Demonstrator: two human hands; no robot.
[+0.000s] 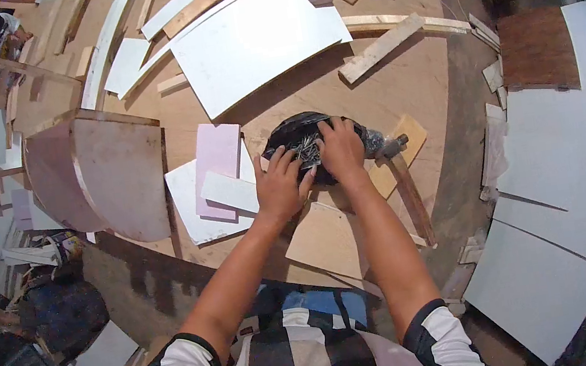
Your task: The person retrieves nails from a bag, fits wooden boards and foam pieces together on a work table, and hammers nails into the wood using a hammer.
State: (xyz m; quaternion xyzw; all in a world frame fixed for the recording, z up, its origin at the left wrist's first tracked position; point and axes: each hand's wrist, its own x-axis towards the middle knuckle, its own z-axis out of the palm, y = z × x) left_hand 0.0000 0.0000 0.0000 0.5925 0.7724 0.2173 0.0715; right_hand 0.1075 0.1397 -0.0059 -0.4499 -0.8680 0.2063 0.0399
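A black plastic bag (314,118), its mouth spread wide, lies on the wooden work table with a heap of nails (308,149) inside. My left hand (280,187) rests at the bag's near left side, fingers apart and tips at the nails. On the bag's right side my right hand (341,150) is closed over the plastic, fingers bent at the rim; its thumb side is partly hidden. Just right of the bag lies a hammer (409,193), its wooden handle pointing toward me. Under the hammer sits a light wood piece (407,144).
White and pink boards (218,165) lie left of the bag. A box-like wooden piece (119,174) stands farther left. A big white panel (258,42) and several wood strips (383,49) fill the far side. White sheets (546,222) lean at right.
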